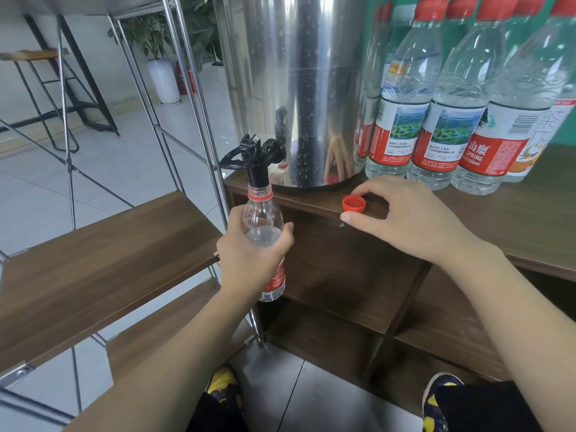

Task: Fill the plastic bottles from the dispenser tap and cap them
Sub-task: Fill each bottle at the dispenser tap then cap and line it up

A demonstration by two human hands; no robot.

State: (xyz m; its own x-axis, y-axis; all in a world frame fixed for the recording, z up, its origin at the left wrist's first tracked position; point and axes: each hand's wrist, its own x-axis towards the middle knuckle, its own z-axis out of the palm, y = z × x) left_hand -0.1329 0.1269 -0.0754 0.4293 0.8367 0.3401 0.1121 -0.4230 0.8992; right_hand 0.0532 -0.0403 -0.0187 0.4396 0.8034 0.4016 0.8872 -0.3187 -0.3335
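Note:
A steel dispenser [299, 88] stands on the brown cabinet top [514, 219], its black tap [254, 157] jutting over the front left corner. My left hand [249, 257] grips an uncapped clear plastic bottle [260, 213] with a red label. It is held upright with its mouth right under the tap spout, and water shows inside below the shoulder. A red cap [353, 203] lies open side up on the cabinet edge. My right hand [402, 218] pinches it between thumb and fingertips.
Several capped bottles [442, 98] with red caps and labels stand in a row right of the dispenser. A wooden shelf [103, 257] on a metal frame sits at the left below the tap. Open cabinet compartments lie below, and my shoes show on the tiled floor.

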